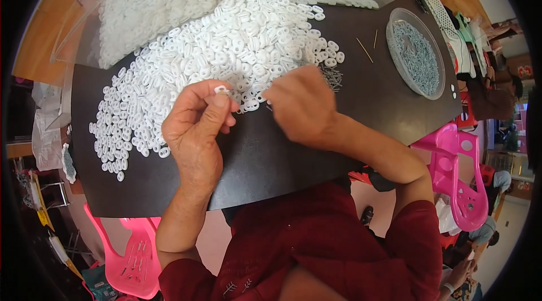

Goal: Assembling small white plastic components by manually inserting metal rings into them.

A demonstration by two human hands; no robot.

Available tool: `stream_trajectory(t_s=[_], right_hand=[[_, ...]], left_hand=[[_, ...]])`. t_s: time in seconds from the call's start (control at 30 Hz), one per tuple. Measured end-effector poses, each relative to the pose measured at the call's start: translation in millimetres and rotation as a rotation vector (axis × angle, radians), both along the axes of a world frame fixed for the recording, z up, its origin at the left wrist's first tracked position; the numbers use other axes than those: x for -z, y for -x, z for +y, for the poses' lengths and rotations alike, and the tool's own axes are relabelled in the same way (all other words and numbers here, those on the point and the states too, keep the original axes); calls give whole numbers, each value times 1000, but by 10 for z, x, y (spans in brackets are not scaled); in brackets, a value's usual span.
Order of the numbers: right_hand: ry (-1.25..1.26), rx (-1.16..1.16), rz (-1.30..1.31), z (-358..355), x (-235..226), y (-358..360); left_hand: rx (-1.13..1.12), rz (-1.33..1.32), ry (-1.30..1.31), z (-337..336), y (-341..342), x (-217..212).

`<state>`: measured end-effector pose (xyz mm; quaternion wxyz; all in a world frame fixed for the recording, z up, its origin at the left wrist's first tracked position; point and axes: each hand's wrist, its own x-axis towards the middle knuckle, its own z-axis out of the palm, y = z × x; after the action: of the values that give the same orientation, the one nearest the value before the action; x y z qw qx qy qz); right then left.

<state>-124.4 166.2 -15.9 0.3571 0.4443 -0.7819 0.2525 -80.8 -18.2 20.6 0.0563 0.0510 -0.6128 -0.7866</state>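
Observation:
My left hand pinches a small white oval plastic piece with holes between thumb and fingers, just in front of a large heap of the same white pieces. At the heap's near right edge is my right hand, slightly blurred, its fingers curled together and pointing toward the left hand. Whatever its fingertips hold, if anything, I cannot make out. Behind the right hand lies a small pile of grey screws, partly covered by it.
A round clear tub of grey screws stands at the right. Two thin brass-coloured rods lie beside it. Clear bags of white pieces rest at the back. Pink plastic chairs flank the dark table; people sit off to the right.

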Motion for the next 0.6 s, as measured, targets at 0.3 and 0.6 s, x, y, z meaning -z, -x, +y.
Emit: stream_trajectory(t_s=[0.3,0.6], right_hand=[[379,-37,-895,68,-315,-335],[407,-66,-892,16,-234,-299]], left_hand=[[261,-181,10,103,-63,45],[307,-189,52,96,-74,67]])
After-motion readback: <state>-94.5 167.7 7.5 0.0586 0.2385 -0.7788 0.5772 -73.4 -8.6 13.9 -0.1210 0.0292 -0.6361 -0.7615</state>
